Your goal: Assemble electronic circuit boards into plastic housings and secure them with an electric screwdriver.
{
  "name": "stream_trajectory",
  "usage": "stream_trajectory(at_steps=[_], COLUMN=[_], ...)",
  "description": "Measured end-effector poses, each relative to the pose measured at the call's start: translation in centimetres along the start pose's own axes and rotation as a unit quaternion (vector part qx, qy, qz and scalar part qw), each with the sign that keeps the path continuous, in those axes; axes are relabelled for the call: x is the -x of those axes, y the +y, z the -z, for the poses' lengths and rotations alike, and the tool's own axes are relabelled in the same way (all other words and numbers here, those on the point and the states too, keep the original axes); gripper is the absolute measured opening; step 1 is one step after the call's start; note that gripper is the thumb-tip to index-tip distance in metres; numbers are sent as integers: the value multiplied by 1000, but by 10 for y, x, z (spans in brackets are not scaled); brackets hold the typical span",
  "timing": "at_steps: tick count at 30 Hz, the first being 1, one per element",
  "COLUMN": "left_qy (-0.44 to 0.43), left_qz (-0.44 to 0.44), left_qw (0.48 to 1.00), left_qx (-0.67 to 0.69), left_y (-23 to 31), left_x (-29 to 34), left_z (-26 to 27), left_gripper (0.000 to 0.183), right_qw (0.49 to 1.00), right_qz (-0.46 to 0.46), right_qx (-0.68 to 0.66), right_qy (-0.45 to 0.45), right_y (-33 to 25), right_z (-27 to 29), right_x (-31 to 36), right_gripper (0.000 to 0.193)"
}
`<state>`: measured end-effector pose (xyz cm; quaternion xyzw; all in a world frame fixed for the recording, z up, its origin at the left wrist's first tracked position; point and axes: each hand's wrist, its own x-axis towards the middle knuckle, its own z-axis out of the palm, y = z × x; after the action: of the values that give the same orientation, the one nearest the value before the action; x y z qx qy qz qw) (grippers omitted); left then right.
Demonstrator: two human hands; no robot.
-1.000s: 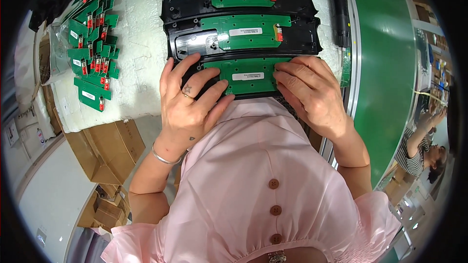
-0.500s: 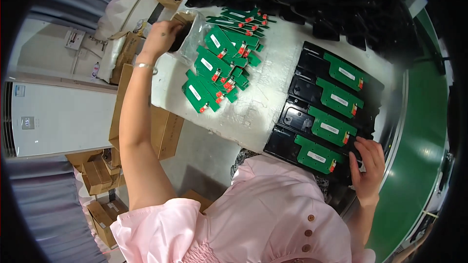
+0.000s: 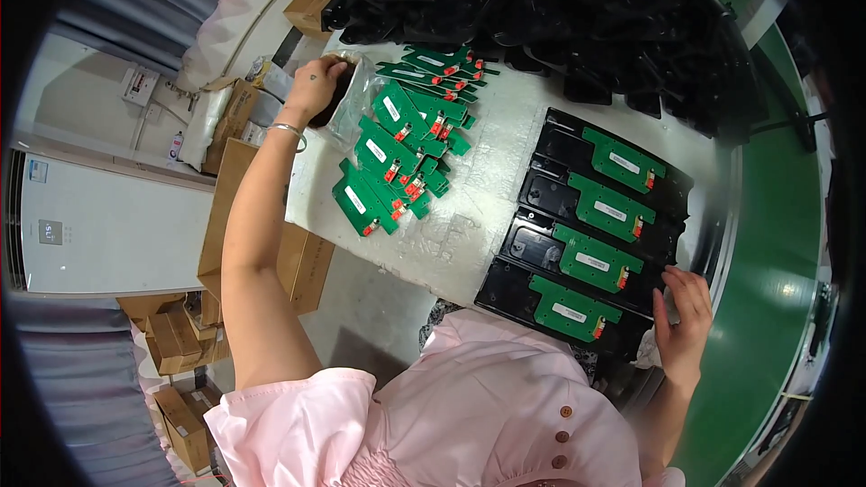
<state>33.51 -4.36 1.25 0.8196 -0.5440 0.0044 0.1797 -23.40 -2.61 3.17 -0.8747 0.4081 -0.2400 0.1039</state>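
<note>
Green circuit boards (image 3: pixel 575 311), 4 pcs, each w/ white label & red connector, sit one per black panel (image 3: pixel 502 291); the 4 panels lie in a row on the R side of the white surface (image 3: pixel 462 275). L hand (image 3: pixel 317 88) is at the mouth of a clear plastic bag (image 3: pixel 368 81), far L of surface; fingers drawn together, can't tell if gripping anything. R hand (image 3: pixel 684 311): fingers part bent, thumb apart, nothing seen in grip, at R end of panels; contact unconfirmed. Loose board pile (image 3: pixel 379 146) lies beside bag, approx. centre-L. Black parts heap (image 3: pixel 541 22) at far side.
</note>
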Motion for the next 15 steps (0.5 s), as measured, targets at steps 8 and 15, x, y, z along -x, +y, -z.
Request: stream_trajectory(at_steps=[8, 15], left_qy=[-136, 152], left_qz=[337, 342], left_qw=[626, 59], left_qx=[690, 925], left_y=[-25, 8], left_x=[-14, -3], left_z=[1, 4], left_gripper=[22, 17], right_qw=[997, 989], right_qz=[-64, -141], right_qx=[-2, -4], right_qy=[37, 49], right_y=[28, 57], right_z=[21, 26], right_x=[-13, -19], right_gripper=[20, 19])
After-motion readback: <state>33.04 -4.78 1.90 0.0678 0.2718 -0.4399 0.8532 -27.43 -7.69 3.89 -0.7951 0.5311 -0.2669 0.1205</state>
